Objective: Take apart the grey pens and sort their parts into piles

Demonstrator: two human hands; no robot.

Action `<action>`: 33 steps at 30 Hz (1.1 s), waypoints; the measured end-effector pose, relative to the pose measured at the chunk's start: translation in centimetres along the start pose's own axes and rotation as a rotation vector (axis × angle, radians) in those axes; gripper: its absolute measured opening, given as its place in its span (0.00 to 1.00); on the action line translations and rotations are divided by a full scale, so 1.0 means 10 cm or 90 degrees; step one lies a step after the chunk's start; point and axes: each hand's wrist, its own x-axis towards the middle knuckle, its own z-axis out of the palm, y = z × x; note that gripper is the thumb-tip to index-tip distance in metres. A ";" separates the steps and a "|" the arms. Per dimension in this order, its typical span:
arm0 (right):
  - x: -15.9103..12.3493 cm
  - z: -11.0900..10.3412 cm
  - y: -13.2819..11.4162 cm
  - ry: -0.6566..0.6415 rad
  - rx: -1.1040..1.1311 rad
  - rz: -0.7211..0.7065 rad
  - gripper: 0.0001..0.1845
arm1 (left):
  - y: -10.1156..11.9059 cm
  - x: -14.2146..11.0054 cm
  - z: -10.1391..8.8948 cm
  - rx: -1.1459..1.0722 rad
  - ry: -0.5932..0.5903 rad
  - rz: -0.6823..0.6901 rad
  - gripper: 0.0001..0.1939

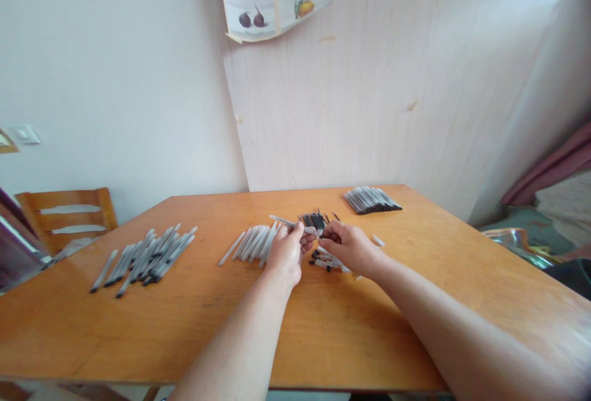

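Note:
My left hand is closed around a whitish translucent pen barrel, which slants from upper left down toward my right fingers. My right hand pinches at the barrel's right end, where a small dark pen part shows at the fingertips; its exact shape is hidden. Left of my left hand lies a row of whitish pen barrels. Behind my hands are thin dark refills. Small black-and-white pen pieces lie beneath my right hand, partly covered by it.
A loose pile of dark-ended pens is at the table's left. Another neat stack of pens sits at the back right. One small white piece lies right of my right hand. Beyond the wooden table stands a chair.

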 end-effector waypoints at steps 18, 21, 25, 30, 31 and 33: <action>0.03 -0.12 0.02 -0.027 -0.154 -0.057 0.16 | -0.01 0.03 -0.03 0.041 0.020 -0.001 0.12; 0.03 -0.07 0.00 -0.003 -0.105 -0.074 0.13 | -0.01 0.02 -0.02 0.046 -0.009 -0.004 0.13; 0.06 -0.12 0.06 0.036 -0.087 -0.052 0.11 | 0.05 0.10 -0.07 0.023 0.069 0.048 0.12; 0.12 -0.26 0.22 0.082 -0.077 0.002 0.12 | 0.24 0.23 -0.21 -0.022 0.225 0.162 0.08; 0.13 -0.27 0.24 0.091 -0.085 0.018 0.12 | 0.27 0.24 -0.24 -0.021 0.249 0.174 0.07; 0.14 -0.28 0.28 0.117 -0.123 0.062 0.12 | 0.32 0.26 -0.28 0.007 0.280 0.181 0.06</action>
